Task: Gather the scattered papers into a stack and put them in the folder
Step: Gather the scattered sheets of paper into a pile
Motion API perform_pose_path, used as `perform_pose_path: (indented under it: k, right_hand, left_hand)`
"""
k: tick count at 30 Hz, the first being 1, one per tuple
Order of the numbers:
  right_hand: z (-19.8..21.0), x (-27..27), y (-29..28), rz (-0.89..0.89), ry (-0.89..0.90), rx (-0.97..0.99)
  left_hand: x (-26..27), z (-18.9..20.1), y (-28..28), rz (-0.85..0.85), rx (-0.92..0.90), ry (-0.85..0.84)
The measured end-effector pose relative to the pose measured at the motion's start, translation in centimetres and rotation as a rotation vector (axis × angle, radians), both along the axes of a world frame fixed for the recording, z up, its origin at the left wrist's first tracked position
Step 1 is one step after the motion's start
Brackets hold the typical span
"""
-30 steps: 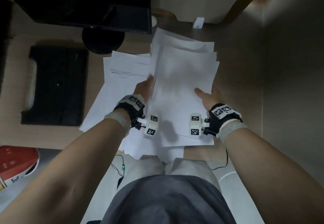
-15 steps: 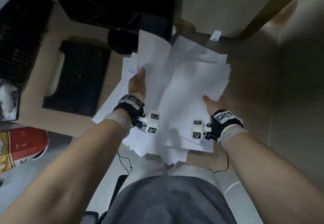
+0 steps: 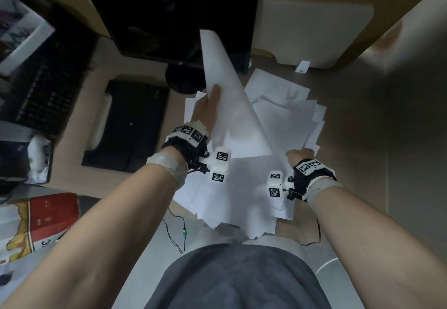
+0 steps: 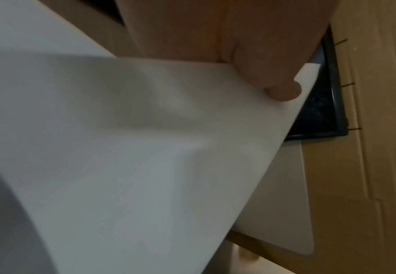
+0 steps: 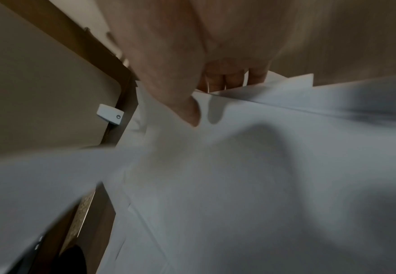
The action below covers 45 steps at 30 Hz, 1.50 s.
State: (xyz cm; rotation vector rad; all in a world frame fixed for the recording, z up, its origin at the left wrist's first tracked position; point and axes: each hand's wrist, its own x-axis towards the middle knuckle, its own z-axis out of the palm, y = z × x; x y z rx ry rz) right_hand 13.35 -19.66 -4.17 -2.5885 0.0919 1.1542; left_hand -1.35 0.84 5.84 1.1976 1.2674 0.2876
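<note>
White papers (image 3: 278,120) unmarked, gripped by left hand (image 3: 205,110) and right hand (image 3: 298,157).

Head view looks down; both blurry wrist views closely share the papers (image 3: 278,125).

No words, brands or numbers could be read. The wrist bands (image 3: 191,134) and the white blocks (image 3: 220,165) beside them carried black-and-white square code markers, patterns only. The red and yellow box (image 3: 36,221) at the lower left showed dark characters on its white edge, too blurred and turned to make out. Faint marks on the papers (image 3: 285,115) were illegible.
</note>
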Motion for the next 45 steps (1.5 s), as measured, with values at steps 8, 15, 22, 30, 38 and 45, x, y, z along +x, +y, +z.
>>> perform_pose_path:
  k: [8, 15, 22, 30, 38, 45]
  right_hand:
    - [0.6, -0.3, -2.9, -0.412, 0.208, 0.351]
    - [-0.6, 1.0, -3.2, -0.446, 0.285, 0.380]
    - [-2.8, 2.3, -1.8, -0.339, 0.265, 0.317]
    - [-3.6, 4.5, -2.2, -0.245, 0.243, 0.313]
    - [-3.8, 3.8, -2.6, -0.232, 0.312, 0.431]
    - [-1.6, 4.5, -0.7, -0.282, 0.350, 0.582]
  left_hand:
    - [0.9, -5.4, -2.3, -0.407, 0.070, 0.315]
    - [1.9, -11.4, -5.5, -0.599, 0.085, 0.582]
    - [3.6, -12.4, -6.1, -0.476, -0.105, 0.675]
    - [4.9, -12.5, -6.9, -0.314, -0.198, 0.655]
    - [4.4, -12.8, -6.8, -0.157, -0.235, 0.543]
    - [4.5, -12.1, -3.8, -0.207, -0.299, 0.479]
